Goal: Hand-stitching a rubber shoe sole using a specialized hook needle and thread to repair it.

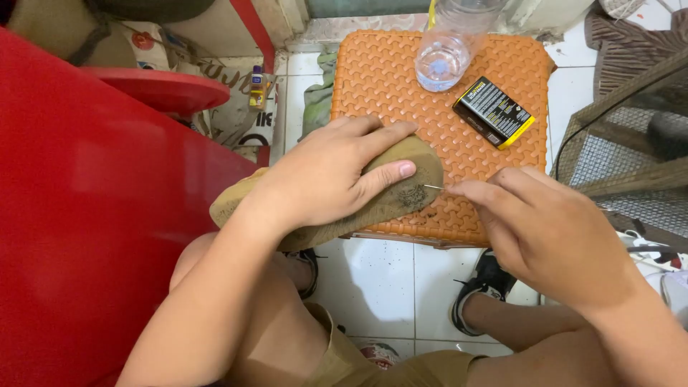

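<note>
White tiled floor [373,279] under orange plastic stool [502,143]: on its near edge, tan shoe sole [423,179] clasped by left hand [322,179], right hand [552,229] fingers [469,190] pinched together on thin needle [433,187] touching that sole.

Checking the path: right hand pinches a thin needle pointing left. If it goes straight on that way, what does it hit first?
Most likely the toe of the olive shoe sole that the left hand holds down; the needle in the right hand already looks to be at it, though depth is unclear.
</note>
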